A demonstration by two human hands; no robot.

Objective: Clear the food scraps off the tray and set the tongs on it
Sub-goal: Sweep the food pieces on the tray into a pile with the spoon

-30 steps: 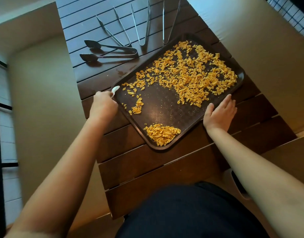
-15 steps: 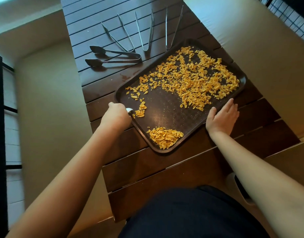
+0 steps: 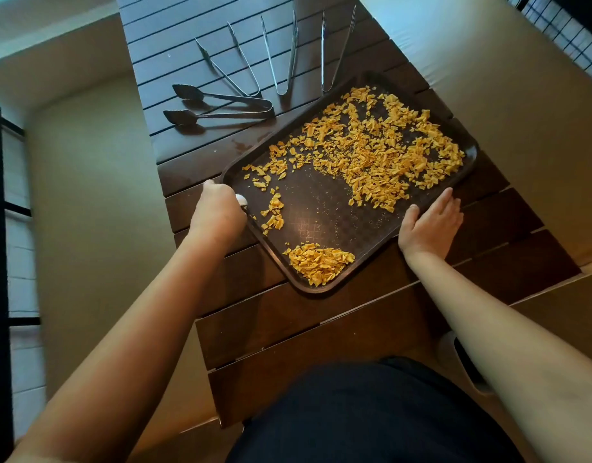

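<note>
The tray (image 3: 308,208) is a dark brown rectangle lying flat on the slatted wooden table (image 3: 321,329), set at an angle so that its long axis runs from the near-left corner up to the far-right corner. Orange food scraps (image 3: 371,152) cover most of the far-right half; a gathered pile (image 3: 318,260) sits in the near corner, and a thin line of pieces (image 3: 274,212) lies just inside the left edge. The left hand (image 3: 217,212) is at the tray's left rim with fingers curled round a small white tool (image 3: 241,199); only the tool's rounded tip shows, at the rim beside the thin line of pieces. The right hand (image 3: 431,222) rests on the tray's near-right rim with fingers straight and relaxed, the thumb lying along the rim. Four pairs of metal tongs are fanned out on the table beyond the tray, none touching the tray's floor. The scoop-ended tongs (image 3: 221,106) lie roughly crosswise with tips pointing left. The three slimmer tongs (image 3: 284,55) have hinged ends toward the tray and tips pointing away, arms spread. The rightmost pair (image 3: 334,51) has its hinge just at the tray's far rim.
</note>
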